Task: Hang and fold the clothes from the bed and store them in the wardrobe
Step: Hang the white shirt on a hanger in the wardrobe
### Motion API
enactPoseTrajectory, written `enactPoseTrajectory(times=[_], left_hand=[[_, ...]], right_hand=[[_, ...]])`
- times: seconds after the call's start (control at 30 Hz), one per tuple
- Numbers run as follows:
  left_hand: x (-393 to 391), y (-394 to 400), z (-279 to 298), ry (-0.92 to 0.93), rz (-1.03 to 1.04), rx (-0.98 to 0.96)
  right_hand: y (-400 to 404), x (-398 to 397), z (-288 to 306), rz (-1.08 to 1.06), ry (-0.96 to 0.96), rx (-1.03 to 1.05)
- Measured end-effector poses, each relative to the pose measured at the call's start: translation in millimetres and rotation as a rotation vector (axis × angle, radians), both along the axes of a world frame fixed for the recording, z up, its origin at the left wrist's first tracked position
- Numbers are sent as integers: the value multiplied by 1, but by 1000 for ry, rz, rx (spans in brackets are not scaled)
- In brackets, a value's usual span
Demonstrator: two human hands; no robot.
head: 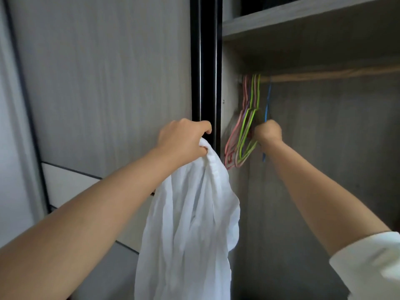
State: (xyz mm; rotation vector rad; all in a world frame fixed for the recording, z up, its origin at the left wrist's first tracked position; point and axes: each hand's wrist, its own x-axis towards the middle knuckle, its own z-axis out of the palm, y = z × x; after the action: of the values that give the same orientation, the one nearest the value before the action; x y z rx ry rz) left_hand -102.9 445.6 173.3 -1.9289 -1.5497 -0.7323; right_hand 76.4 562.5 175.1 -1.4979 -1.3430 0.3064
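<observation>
My left hand (184, 139) grips the top of a white garment (190, 224), which hangs down in long folds in front of the wardrobe's black door frame. Inside the open wardrobe a wooden rail (324, 75) carries several wire hangers. Pink and green hangers (242, 135) are bunched at the rail's left end. My right hand (268, 132) is curled round a blue hanger (267, 100) that hangs just right of the bunch; its lower part shows below my wrist.
A grey sliding door (104, 83) with a black frame (205, 61) fills the left. A shelf (303, 20) sits above the rail. The hanging space right of the hangers is bare grey panel (335, 148).
</observation>
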Motion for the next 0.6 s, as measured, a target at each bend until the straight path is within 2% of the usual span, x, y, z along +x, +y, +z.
enactPoseTrajectory(times=[0.2, 0.37, 0.53, 0.6], left_hand=[[1, -4, -8, -59, 20, -46], [9, -14, -9, -84, 75, -132], [42, -27, -14, -151, 38, -221], [58, -29, -20, -163, 31, -303]], right_hand=[[-37, 28, -11, -45, -56, 84], [-84, 90, -87, -22, -71, 82], [-142, 139, -169, -38, -10, 61], [-159, 154, -200, -42, 45, -10]])
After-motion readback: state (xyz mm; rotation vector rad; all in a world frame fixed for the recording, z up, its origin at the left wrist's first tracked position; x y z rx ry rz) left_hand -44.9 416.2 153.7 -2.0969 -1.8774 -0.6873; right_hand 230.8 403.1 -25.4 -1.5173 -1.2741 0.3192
